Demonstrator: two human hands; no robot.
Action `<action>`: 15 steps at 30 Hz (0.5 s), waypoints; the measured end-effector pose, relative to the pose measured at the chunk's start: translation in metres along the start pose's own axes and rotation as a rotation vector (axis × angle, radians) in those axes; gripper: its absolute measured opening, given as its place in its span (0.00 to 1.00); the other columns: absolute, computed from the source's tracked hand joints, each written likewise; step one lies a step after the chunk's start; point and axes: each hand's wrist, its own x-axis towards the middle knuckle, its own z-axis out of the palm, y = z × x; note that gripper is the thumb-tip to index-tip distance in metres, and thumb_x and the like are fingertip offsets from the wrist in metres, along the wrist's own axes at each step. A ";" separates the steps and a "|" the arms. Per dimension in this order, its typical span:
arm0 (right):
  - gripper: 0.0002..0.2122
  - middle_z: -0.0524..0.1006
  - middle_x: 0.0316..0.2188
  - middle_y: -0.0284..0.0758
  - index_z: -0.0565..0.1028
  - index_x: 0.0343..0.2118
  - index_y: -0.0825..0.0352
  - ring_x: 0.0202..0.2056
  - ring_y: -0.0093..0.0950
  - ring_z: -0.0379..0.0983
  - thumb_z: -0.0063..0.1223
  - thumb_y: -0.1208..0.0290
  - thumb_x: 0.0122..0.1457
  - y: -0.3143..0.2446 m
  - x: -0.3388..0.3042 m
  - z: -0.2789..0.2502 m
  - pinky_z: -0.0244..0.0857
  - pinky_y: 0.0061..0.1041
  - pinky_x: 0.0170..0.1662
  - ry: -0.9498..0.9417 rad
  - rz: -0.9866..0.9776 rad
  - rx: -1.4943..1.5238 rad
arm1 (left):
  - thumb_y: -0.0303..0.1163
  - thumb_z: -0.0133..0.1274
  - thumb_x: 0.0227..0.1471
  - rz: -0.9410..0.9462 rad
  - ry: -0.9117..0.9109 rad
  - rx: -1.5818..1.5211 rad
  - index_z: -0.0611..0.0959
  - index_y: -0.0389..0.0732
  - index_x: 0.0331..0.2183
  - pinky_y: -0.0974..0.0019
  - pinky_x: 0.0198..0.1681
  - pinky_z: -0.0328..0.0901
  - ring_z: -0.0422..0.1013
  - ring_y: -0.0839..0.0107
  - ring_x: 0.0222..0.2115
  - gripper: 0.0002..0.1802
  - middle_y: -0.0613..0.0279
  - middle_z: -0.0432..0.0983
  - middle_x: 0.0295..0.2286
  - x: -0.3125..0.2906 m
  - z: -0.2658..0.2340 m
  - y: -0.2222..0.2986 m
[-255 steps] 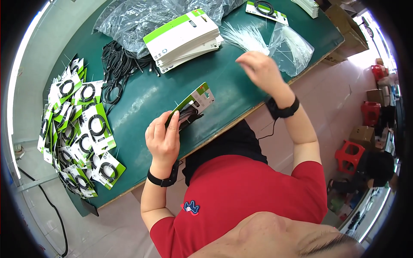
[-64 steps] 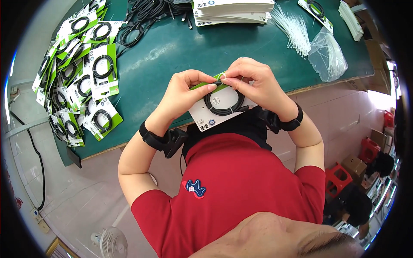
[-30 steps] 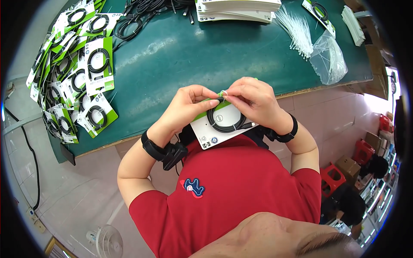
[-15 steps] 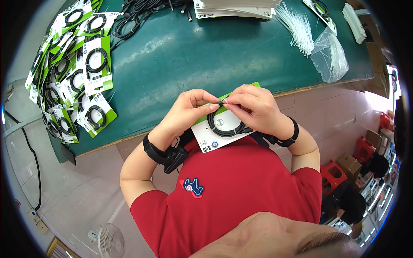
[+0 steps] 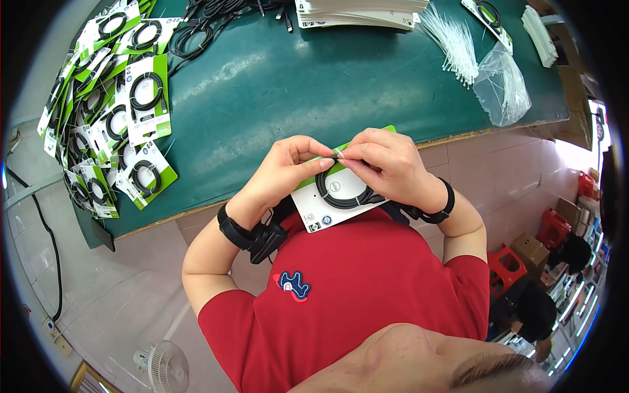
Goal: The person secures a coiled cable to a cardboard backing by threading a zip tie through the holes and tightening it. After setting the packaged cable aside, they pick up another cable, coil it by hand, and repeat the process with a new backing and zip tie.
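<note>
A coiled black cable (image 5: 341, 200) lies against a white and green backing card (image 5: 314, 213), held at the table's near edge in front of my body. At the coil's upper part, my left hand (image 5: 291, 164) pinches the cable and card between thumb and fingertips. Close beside it, my right hand (image 5: 386, 160) is closed, thumb and forefinger pinching a white cable tie (image 5: 338, 153) that loops round the cable. The fingertips of both hands almost touch. Part of the card and coil is hidden behind the right hand.
Carded cables (image 5: 147, 98) pile up on the table's left. Loose black cables (image 5: 216, 16) and a stack of cards (image 5: 357, 13) lie at the far side. White cable ties (image 5: 452, 46), a clear bag (image 5: 503, 88) and another carded cable (image 5: 488, 16) are at the right.
The fingertips of my right hand have shifted slightly at the cable tie, and more of its white strip shows. The left hand, card and coil stay in place.
</note>
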 end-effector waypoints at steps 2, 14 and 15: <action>0.07 0.77 0.27 0.34 0.77 0.30 0.67 0.24 0.28 0.74 0.64 0.81 0.48 -0.001 0.000 0.000 0.64 0.23 0.24 -0.005 -0.001 -0.004 | 0.23 0.56 0.55 0.004 0.000 0.004 0.80 0.34 0.39 0.72 0.41 0.71 0.76 0.76 0.36 0.08 0.58 0.81 0.36 0.000 0.000 0.000; 0.05 0.74 0.27 0.33 0.78 0.28 0.66 0.25 0.28 0.72 0.64 0.78 0.49 -0.002 -0.001 -0.002 0.64 0.24 0.25 -0.047 0.043 -0.020 | 0.24 0.57 0.55 0.015 0.017 0.009 0.80 0.34 0.39 0.72 0.41 0.71 0.76 0.75 0.36 0.08 0.58 0.81 0.35 -0.002 0.003 0.003; 0.05 0.74 0.27 0.33 0.78 0.28 0.66 0.25 0.28 0.72 0.64 0.78 0.49 -0.002 -0.001 -0.002 0.64 0.24 0.25 -0.052 0.042 -0.016 | 0.24 0.57 0.55 0.014 0.016 0.010 0.80 0.34 0.39 0.72 0.41 0.71 0.76 0.75 0.36 0.08 0.58 0.81 0.35 -0.003 0.003 0.004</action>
